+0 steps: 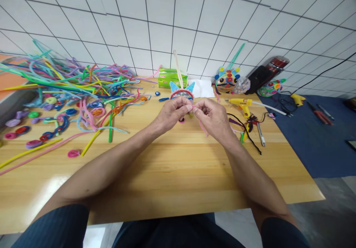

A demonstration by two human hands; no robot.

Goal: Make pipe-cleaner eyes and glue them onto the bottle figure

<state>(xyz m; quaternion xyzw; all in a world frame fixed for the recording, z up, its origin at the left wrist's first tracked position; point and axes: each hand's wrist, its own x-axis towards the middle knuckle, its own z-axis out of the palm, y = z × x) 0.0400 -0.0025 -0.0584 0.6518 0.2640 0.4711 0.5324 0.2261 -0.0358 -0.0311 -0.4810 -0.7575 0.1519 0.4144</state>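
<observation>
Both hands meet over the middle of the table, fingertips pinched close together. My left hand (pixel 176 112) and my right hand (pixel 213 116) grip a thin pink pipe cleaner (pixel 204 128), whose loose end hangs below the right fingers. Just behind them sits a pipe-cleaner craft piece (pixel 182 92) with blue pointed ears and a red band; the hands hide its lower part. A dark blue button-like disc (pixel 157 93) lies to its left.
Many coloured pipe cleaners (pixel 91 77) and coiled pieces cover the left side. Behind stand a green tissue box (pixel 169 78) and white paper (pixel 203 88). To the right are a decorated animal head (pixel 226 80), a yellow glue gun (pixel 244 107), a pen (pixel 261 134) and pliers (pixel 319 114).
</observation>
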